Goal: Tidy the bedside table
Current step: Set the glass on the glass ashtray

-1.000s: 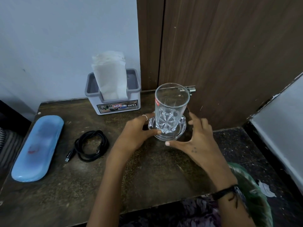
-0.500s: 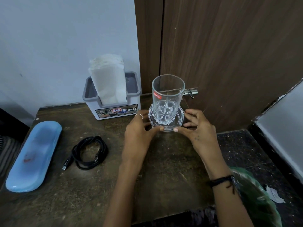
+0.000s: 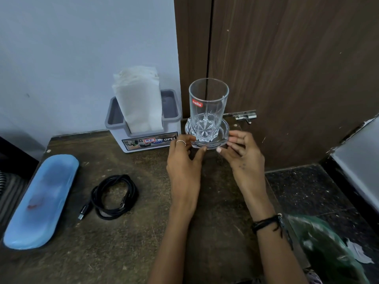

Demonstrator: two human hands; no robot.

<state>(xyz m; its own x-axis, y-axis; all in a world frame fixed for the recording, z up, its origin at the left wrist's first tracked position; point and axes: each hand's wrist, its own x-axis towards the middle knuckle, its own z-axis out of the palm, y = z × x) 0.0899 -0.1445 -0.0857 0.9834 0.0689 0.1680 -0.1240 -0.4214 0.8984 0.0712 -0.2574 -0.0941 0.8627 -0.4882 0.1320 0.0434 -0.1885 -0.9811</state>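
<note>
Flanking coaster [image 3: 207, 133] at table's [image 3: 143, 242] far edge: left hand [image 3: 184, 162], right hand [image 3: 243, 158], fingers lightly pinching rim either side. Glass [image 3: 208, 107] stood upright on coaster, axis vertical, just beyond fingertips; both hands equally near.

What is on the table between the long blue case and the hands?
A coiled black cable lies between the blue case and the left hand, on the table. The head view shows it.
</note>
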